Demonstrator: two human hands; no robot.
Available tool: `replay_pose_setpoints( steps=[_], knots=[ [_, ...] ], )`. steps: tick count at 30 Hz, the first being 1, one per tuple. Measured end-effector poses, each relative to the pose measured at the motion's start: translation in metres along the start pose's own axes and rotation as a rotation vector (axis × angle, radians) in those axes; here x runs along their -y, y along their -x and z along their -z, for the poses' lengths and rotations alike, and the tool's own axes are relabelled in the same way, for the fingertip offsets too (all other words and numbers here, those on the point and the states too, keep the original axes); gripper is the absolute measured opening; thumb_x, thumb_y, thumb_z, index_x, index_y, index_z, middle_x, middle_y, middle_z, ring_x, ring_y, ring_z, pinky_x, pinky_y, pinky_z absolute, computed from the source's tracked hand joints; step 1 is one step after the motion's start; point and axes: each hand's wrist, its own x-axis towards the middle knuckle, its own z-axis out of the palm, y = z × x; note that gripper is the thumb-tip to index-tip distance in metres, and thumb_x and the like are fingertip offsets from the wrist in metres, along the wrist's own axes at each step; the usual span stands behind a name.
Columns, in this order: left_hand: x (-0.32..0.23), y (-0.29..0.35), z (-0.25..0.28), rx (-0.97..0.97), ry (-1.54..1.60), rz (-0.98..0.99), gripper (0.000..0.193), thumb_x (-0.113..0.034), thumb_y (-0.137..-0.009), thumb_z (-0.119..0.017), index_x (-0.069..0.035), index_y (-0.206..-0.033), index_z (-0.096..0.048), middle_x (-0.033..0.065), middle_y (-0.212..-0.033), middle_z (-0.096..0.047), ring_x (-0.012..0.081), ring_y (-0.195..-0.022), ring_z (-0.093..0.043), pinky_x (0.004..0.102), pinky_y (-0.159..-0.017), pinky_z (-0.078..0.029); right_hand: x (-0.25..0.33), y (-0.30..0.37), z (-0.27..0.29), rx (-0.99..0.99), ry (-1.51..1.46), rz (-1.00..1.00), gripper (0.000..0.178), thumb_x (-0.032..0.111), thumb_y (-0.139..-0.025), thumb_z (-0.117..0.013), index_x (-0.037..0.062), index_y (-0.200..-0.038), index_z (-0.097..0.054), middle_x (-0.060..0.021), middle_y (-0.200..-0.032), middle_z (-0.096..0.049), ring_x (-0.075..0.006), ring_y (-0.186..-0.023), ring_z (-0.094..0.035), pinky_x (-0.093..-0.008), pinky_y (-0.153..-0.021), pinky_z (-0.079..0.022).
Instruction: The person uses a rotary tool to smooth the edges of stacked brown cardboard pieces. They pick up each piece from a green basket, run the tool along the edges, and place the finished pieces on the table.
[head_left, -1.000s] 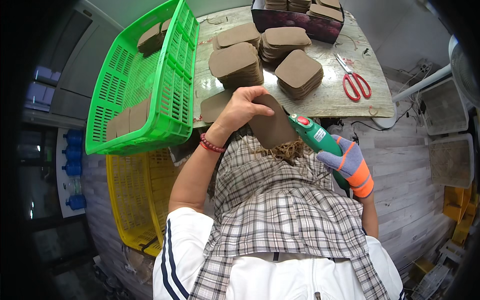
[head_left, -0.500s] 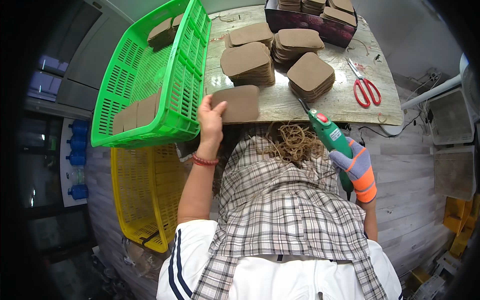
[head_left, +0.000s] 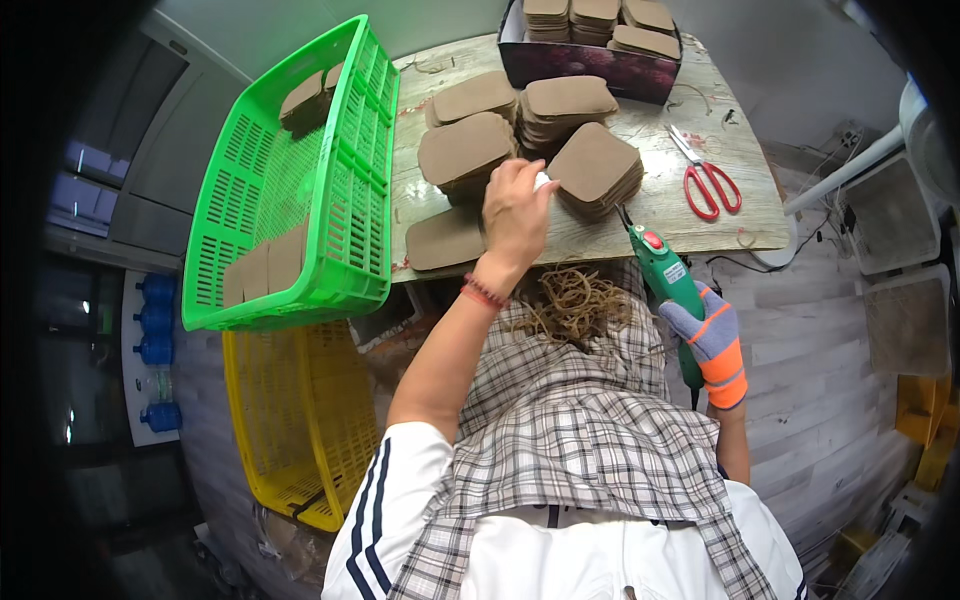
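Right hand (head_left: 712, 338) clamped on one cutter (head_left: 662, 273), long axis slanting, tip away-left; left hand (head_left: 516, 212) grip: can't tell (four brown stacks (head_left: 598, 165) nearby).

grey plank floor (head_left: 790, 340) lies below a pale table (head_left: 740, 150) (wood-grained).

We are looking at a small, busy workshop.
We judge so by the worn desk (head_left: 585, 240), crowded with neat stacks of matching brown pads (head_left: 598, 162), red-handled scissors (head_left: 697, 160) and a dark box (head_left: 590, 72) packed with more; by the green handheld tool (head_left: 665, 282) and the heap of brown trimmings (head_left: 570, 305) on a checked apron (head_left: 600, 440); and by the slatted green crate (head_left: 360, 180) and yellow crate (head_left: 342, 400). Around us we see a plank-patterned floor (head_left: 800, 350) and blue water bottles (head_left: 155, 350) at the left wall.
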Motion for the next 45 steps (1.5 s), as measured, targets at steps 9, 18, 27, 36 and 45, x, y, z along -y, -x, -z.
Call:
replay_pose_setpoints(
  steps=[9, 18, 27, 36, 45],
  knots=[
    [-0.011, -0.022, -0.055, 0.045, -0.168, 0.025, 0.056, -0.025, -0.07, -0.074, 0.003, -0.114, -0.054, 0.0164, -0.12, -0.05, 0.0324, -0.116, -0.043, 0.0419, -0.098, -0.032, 0.0, 0.004, 0.009, -0.088, -0.006, -0.005, 0.027, 0.018, -0.078, -0.071, 0.0004, -0.095, -0.061, 0.0013, -0.067, -0.058, -0.0043, -0.056, -0.049, -0.022, -0.05, -0.04],
    [-0.039, -0.027, -0.042, -0.041, 1.077, 0.452, 0.019, 0.001, -0.082, -0.063, -0.004, -0.091, -0.047, 0.0052, -0.099, -0.057, 0.0155, -0.084, -0.056, 0.0295, -0.07, -0.049, -0.005, 0.002, 0.009, -0.114, -0.158, -0.019, 0.022, 0.017, -0.079, -0.07, 0.0018, -0.092, -0.059, 0.0004, -0.061, -0.055, -0.0058, -0.049, -0.049, -0.0218, -0.047, -0.039],
    [-0.072, -0.01, -0.034, -0.173, 1.991, 0.944, 0.042, 0.005, -0.086, -0.057, -0.009, -0.124, -0.044, 0.0067, -0.122, -0.053, 0.0236, -0.114, -0.049, 0.0439, -0.103, -0.038, 0.009, 0.004, 0.006, -0.116, -0.161, 0.013, 0.03, 0.018, -0.078, -0.073, 0.0006, -0.098, -0.06, -0.0004, -0.067, -0.059, -0.0045, -0.052, -0.05, -0.0206, -0.047, -0.039],
    [-0.077, -0.002, -0.036, -0.13, 2.086, 0.965, 0.043, 0.004, -0.086, -0.056, -0.01, -0.125, -0.046, 0.0076, -0.123, -0.052, 0.0249, -0.116, -0.049, 0.044, -0.104, -0.039, 0.012, 0.005, 0.002, -0.071, -0.204, 0.007, 0.027, 0.016, -0.079, -0.072, 0.0009, -0.098, -0.06, -0.0003, -0.068, -0.06, -0.0044, -0.052, -0.05, -0.0203, -0.047, -0.041],
    [-0.079, 0.029, -0.045, -0.029, 2.021, 1.0, 0.037, 0.006, -0.086, -0.056, -0.007, -0.12, -0.048, 0.0095, -0.12, -0.054, 0.0239, -0.112, -0.053, 0.0395, -0.099, -0.044, 0.018, 0.004, 0.003, -0.11, -0.264, 0.008, 0.024, 0.017, -0.079, -0.072, 0.0018, -0.093, -0.059, 0.0008, -0.064, -0.056, -0.005, -0.05, -0.049, -0.0206, -0.047, -0.039]
  ],
)
